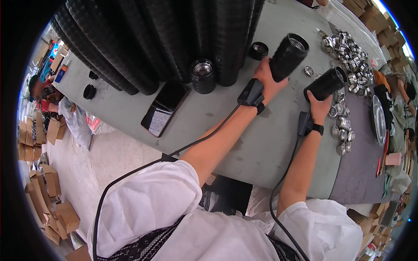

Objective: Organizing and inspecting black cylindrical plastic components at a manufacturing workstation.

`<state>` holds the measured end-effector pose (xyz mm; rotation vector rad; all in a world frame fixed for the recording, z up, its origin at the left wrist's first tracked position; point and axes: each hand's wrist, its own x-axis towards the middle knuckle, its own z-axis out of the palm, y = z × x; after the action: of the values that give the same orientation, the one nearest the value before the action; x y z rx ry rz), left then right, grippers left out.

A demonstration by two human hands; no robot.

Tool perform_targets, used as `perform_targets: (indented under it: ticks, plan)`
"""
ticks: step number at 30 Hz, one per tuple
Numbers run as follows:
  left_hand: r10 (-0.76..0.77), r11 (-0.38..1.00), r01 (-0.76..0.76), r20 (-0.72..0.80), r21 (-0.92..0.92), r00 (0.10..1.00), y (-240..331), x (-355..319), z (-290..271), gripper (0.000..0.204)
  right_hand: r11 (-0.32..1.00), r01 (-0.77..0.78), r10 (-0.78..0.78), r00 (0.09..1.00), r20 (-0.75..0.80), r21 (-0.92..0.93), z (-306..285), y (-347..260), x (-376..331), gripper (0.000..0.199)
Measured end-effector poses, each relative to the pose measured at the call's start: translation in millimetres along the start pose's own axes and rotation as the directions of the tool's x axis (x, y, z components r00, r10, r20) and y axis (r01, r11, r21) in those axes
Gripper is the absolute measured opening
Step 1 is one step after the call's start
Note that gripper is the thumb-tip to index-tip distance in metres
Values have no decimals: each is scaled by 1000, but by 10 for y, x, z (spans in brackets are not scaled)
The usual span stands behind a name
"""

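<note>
Tilted up and away over the grey table, a short stack of black rings point(287, 56) with a shiny metal rim at its open end is in the grip of my left hand point(269, 81). Off to the right, my right hand point(320, 108) is closed round the lower end of a second stack of black rings point(327, 83), also tilted. Between the two stacks a small silver ring point(308, 70) lies on the table. A single black ring point(259, 50) sits just beyond my left hand. Another short black stack point(203, 76) with silver inside stands upright to its left.
Tall columns of stacked black rings point(183, 39) fill the back left of the table point(209, 122). A phone point(164, 108) lies before them. Loose silver rings point(348, 61) are heaped at the right, near a metal tray point(379, 119). Cables run along both my forearms.
</note>
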<state>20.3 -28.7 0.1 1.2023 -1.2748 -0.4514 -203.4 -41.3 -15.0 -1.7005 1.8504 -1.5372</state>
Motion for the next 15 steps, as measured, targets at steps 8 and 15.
perform_targets:
  ticks: [8, 15]
  plan:
    - [-31, 997, 39, 106, -74, 994, 12, -137, -118, 69, 967, -31, 33, 999, -3, 251, 295, -368, 80, 66]
    - [-63, 990, 74, 91, -123, 994, -7, -136, -102, 69, 967, 250, -254, 953, 164, 44, 859, 297, 814, 55]
